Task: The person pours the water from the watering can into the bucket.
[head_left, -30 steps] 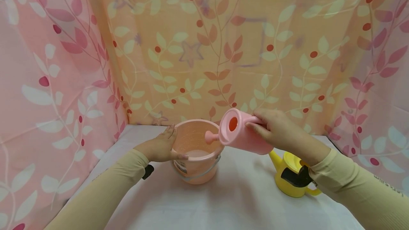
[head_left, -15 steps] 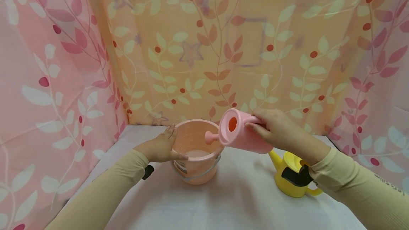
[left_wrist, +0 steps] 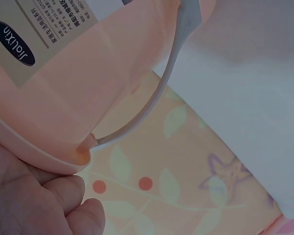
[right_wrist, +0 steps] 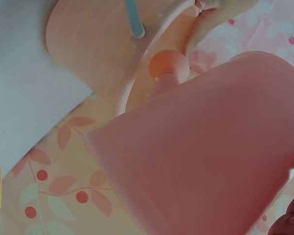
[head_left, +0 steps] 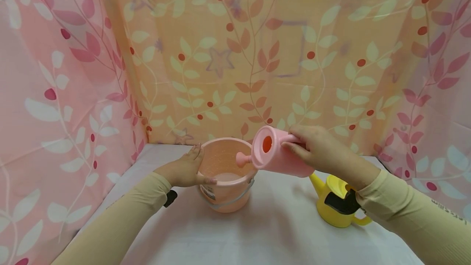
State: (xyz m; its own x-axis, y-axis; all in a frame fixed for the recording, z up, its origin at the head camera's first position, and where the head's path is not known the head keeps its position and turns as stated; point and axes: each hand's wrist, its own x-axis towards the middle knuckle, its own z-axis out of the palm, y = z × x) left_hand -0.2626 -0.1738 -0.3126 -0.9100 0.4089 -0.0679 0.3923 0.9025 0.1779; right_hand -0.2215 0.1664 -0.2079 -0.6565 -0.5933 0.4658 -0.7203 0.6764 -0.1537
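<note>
Leaf-patterned cloth [head_left: 250, 64], orange at the back and pink along the sides, closes in a tabletop [head_left: 228, 244] covered in white. On it stands a peach bucket [head_left: 224, 205], upright, its grey handle [head_left: 241, 196] hanging down across the near side and a printed label [left_wrist: 44, 34] on its wall. Of the two hands, the left hand [head_left: 184, 169] is spread over the left part of the bucket's rim, thumb apart from the fingers and lying along the near edge. The right hand [head_left: 318, 146] is wrapped round the handle of a pink watering can [head_left: 285, 160], which is raised off the tabletop and tipped left, so that its spout head [head_left: 242, 159] sits over the bucket's mouth. Compared with half a second ago, the change is slight: the can's round opening and spout head sit a touch lower, while the left hand and the bucket have kept their places. To the right, partly hidden by the black device [head_left: 340, 203] at the right wrist, a yellow watering can [head_left: 331, 218] stands upright, unmoved as well, its spout just below the pink one's base.
</note>
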